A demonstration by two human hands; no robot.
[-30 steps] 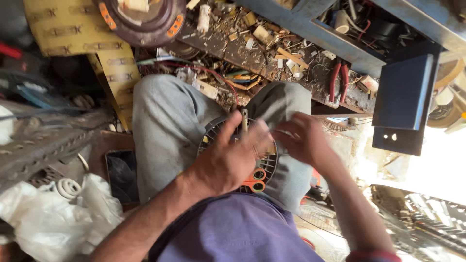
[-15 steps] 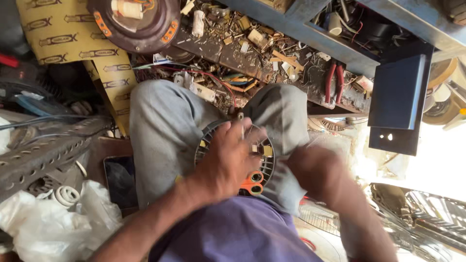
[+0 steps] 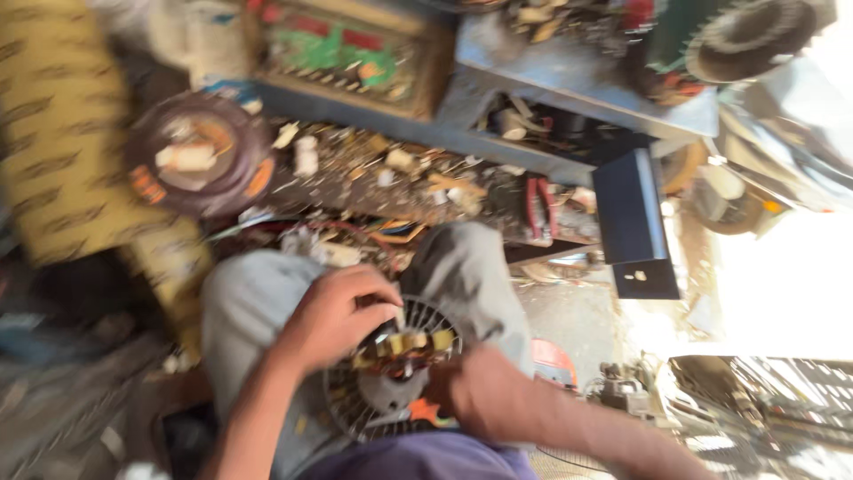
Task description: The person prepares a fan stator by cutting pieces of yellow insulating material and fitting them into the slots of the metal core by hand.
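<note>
Motor stator (image 3: 391, 373) flat across lap, face-up

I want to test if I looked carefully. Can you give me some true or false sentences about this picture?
1. The left hand rests on top of a round finned motor part. True.
2. The motor part lies on the floor. False: it sits on the person's lap, on grey trousers.
3. A black box hangs at the edge of the cluttered workbench. True.
4. The right hand is reaching up to the workbench. False: it is down beside the motor part.
</note>
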